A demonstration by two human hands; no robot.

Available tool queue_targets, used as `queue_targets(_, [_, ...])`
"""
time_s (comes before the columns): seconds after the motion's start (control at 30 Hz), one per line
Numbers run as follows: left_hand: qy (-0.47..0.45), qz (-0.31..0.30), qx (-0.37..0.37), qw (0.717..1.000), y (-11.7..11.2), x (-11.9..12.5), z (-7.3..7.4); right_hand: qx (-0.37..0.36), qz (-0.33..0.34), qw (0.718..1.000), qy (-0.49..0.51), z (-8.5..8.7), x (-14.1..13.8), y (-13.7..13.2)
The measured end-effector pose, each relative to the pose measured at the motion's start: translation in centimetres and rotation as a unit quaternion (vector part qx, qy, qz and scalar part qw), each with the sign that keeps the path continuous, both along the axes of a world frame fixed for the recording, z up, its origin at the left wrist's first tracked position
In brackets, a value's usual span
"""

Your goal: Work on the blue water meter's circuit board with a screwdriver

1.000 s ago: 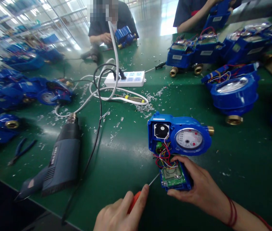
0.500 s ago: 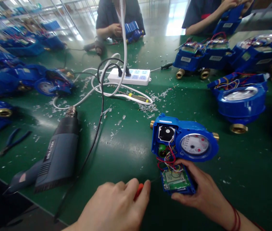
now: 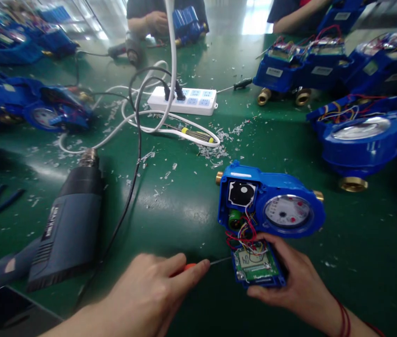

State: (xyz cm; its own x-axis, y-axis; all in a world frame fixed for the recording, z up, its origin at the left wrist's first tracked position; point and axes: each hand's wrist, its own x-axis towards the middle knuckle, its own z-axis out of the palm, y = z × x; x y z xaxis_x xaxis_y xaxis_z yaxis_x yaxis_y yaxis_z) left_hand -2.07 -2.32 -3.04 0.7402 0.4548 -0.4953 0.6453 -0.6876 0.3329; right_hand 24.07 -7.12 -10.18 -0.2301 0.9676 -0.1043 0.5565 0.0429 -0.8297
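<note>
Blue plastic cover [image 3: 259, 270] with a green circuit board inside sits in my right hand [image 3: 295, 285], gripped at its edges, low on the green table [image 3: 360, 262]. Coloured wires [image 3: 246, 234] tie it to the blue water meter [image 3: 270, 203] just behind. My left hand [image 3: 149, 295] is closed around an orange-handled screwdriver [image 3: 198, 265] (its thin shaft points at the cover's left edge). Further left lies a grey heat gun [image 3: 65, 224]; beyond, a white power strip [image 3: 183, 100].
</note>
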Motion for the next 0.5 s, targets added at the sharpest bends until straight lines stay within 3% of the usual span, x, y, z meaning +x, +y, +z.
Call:
queue_targets(0.3, [-0.074, 0.049, -0.001, 0.996, -1.5, -0.6, -1.7, -0.005, -0.004, 1.0, -0.006, -0.2, 0.1, -0.1])
queue_targets(0.5, [-0.072, 0.064, 0.008, 0.995, -1.9, -0.8, -1.9, -0.001, -0.007, 1.0, -0.015, -0.3, 0.3, 0.1])
